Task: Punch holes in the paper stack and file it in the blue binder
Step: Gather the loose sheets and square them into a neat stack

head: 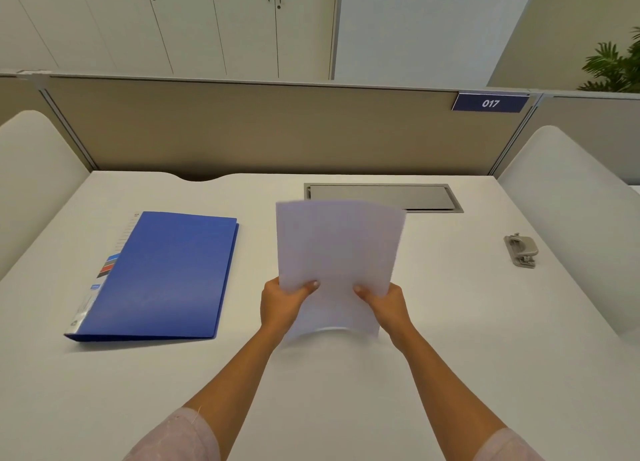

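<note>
Both hands are up over the middle of the desk [450,322] with the paper [337,252] held between them. The left hand [282,304] grips the stack by its lower left edge, thumb pressed on the front face and fingers curled behind; the right hand [388,306] does the same on the lower right. The sheets stand nearly upright, tilted a little away from the person, and the bottom edge bows outward just above the desk; it looks to be brushing the surface, though the blur there makes that hard to call. The top of the stack is smeared too. The binder [162,277] lies flat and shut on the left of the desk, well apart from the paper, its spine with a coloured label toward the left. The punch [520,251], small and grey, sits far out on the right side, well clear of both hands. Behind the paper a grey cable hatch [429,197] is set into the desktop, partly hidden by the sheets. On the beige partition [242,128] at the back hangs a dark blue plate [490,103] reading 017. Pale sleeves show at the bottom edge on both arms.
</note>
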Demonstrator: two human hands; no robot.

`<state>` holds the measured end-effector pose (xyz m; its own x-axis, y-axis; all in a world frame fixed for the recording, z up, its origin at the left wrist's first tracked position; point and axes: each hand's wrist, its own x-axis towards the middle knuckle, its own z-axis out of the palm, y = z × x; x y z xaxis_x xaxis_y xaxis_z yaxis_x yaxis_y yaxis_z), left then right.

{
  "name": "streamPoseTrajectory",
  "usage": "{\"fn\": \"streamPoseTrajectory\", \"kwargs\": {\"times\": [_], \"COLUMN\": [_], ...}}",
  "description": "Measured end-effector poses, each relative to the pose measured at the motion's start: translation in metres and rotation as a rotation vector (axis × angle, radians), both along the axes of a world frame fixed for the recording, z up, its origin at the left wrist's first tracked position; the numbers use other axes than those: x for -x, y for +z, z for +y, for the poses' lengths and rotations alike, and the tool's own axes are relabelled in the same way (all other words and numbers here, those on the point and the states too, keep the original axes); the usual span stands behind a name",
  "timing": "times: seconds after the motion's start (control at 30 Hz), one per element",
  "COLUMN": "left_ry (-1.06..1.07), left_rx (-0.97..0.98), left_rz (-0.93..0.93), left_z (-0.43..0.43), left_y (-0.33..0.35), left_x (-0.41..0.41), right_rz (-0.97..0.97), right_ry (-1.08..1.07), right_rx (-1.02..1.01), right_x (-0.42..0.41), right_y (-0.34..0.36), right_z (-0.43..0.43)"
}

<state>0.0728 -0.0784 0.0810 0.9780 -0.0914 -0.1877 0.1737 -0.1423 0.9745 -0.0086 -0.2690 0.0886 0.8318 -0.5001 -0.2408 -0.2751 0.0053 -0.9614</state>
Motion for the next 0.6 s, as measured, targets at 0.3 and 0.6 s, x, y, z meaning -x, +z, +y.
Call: {"fn": "streamPoseTrajectory", "kwargs": {"times": [0.3, 0.6], "left_ry": [-0.060, -0.141], "left_rx": [-0.263, -0.452], "left_rz": [0.155, 0.199], "left_z": [0.005, 0.009], "left_y": [-0.018, -0.040], "left_x": [-0.006, -0.001], "right_rz": [0.114, 0.281], "right_ry": [-0.029, 0.040], "right_rx": [0.176, 0.280], "right_x": [0.010, 0.023], "right_y": [-0.019, -0.047], "right_z": [0.002, 0.004]}}
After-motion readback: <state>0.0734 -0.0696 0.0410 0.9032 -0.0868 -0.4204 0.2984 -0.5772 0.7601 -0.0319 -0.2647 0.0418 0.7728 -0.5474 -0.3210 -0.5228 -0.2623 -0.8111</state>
